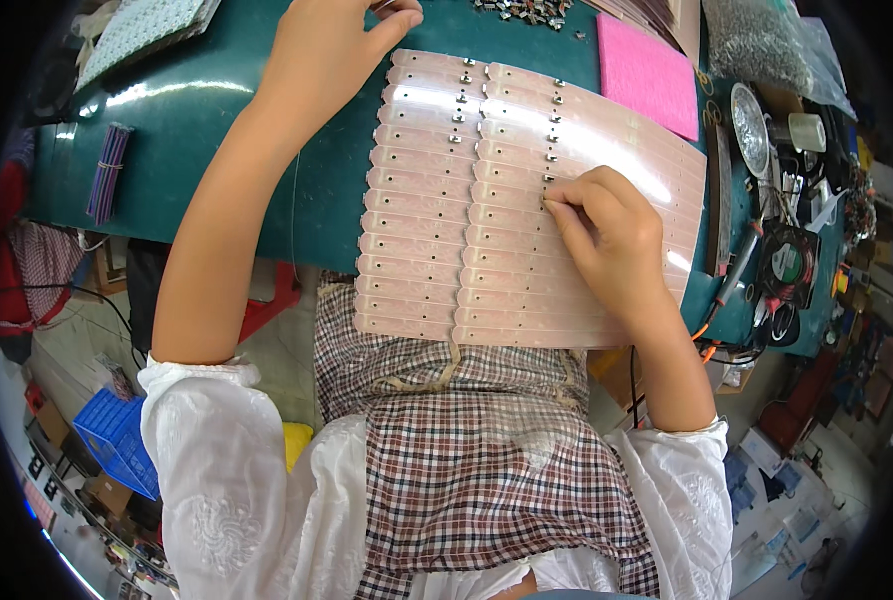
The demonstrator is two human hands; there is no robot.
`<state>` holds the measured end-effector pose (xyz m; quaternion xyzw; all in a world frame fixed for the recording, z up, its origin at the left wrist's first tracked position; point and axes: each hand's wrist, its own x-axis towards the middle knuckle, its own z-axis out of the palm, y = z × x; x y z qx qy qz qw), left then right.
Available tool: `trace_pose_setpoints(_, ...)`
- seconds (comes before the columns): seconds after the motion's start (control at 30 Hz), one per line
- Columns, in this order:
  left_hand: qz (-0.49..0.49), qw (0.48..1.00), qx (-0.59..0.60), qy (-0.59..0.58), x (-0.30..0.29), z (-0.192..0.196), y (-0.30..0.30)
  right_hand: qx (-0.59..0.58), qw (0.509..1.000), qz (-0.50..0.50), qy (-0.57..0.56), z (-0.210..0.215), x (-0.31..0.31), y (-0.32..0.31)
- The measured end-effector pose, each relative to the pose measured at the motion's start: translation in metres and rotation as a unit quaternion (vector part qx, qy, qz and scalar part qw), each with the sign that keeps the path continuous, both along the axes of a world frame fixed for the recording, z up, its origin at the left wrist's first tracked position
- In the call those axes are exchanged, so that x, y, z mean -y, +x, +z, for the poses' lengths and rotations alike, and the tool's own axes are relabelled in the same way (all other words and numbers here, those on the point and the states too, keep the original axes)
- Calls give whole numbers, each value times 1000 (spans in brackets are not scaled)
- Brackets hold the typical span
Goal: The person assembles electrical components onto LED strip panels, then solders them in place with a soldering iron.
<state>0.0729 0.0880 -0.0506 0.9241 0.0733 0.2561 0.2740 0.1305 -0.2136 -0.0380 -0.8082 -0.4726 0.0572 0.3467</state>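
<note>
Lying near panels (506, 250): pink pad (648, 75), parts pile (531, 10). Panels pinkish, scalloped. Right hand (614, 238) pinched closed; left hand (336, 35) can't tell.

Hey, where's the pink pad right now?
In the head view, the pink pad is at the upper right on the green table, between the scallop-edged panel and the clear plastic bag.

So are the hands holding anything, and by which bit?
Can't tell. The right hand is pinched at the board; anything between its fingertips is too small to tell. The left hand is partly out of view.
</note>
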Motion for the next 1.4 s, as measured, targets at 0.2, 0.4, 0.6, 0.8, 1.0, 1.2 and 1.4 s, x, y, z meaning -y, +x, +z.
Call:
trace_pose_setpoints(0.2,14,998,6,54,-14,-17,26,169,985,36,14,0,-5,-5)
trace_pose_setpoints(0.4,34,994,-40,95,-8,-14,41,166,985,35,18,4,-3,-4)
trace_pose_setpoints(0.6,50,993,-39,99,-13,-23,33,54,998,18,7,28,-8,17)
trace_pose_setpoints(0.8,30,996,15,84,-19,-21,22,127,988,-87,11,-1,-54,114)
trace_pose_setpoints(1.0,66,991,-85,-79,11,21,-16,229,968,-89,-59,-26,-75,134)
trace_pose_setpoints(1.2,-45,969,-116,-213,37,20,-55,24,990,-139,-20,3,-68,107)
trace_pose_setpoints(1.4,-67,936,-198,-283,58,21,-62,-140,979,-145,28,23,-25,73)
